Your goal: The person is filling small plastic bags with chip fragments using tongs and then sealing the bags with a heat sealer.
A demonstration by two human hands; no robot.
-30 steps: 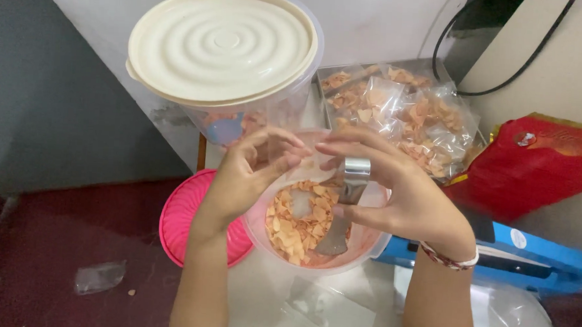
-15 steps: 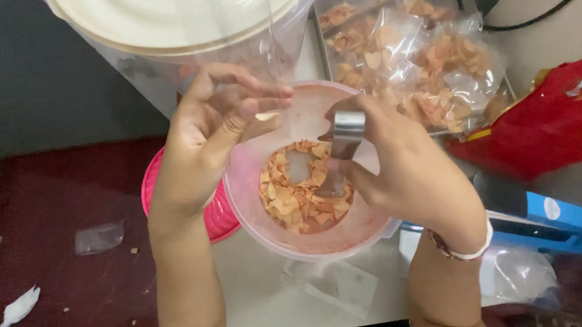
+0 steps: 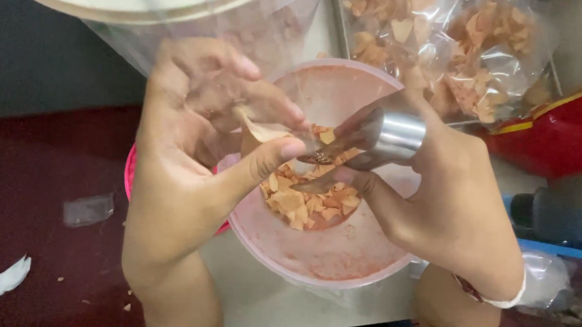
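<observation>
Metal scoop (image 3: pixel 390 136) held over pink bowl (image 3: pixel 326 263) of chips (image 3: pixel 309 203).
Right hand (image 3: pixel 446 209) is clamped on the scoop at the bowl's 1 o'clock rim; left hand (image 3: pixel 193 159) pinches a clear bag (image 3: pixel 266 126) at 10 o'clock, fingers closed. Bagged chips (image 3: pixel 466 53) lie at 1 o'clock, a lidded tub (image 3: pixel 147 7) at 11 o'clock, on the bench (image 3: pixel 265 306).

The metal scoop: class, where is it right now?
In the head view, the metal scoop sits right of centre, in the right hand, above the pink bowl of chips.
</observation>
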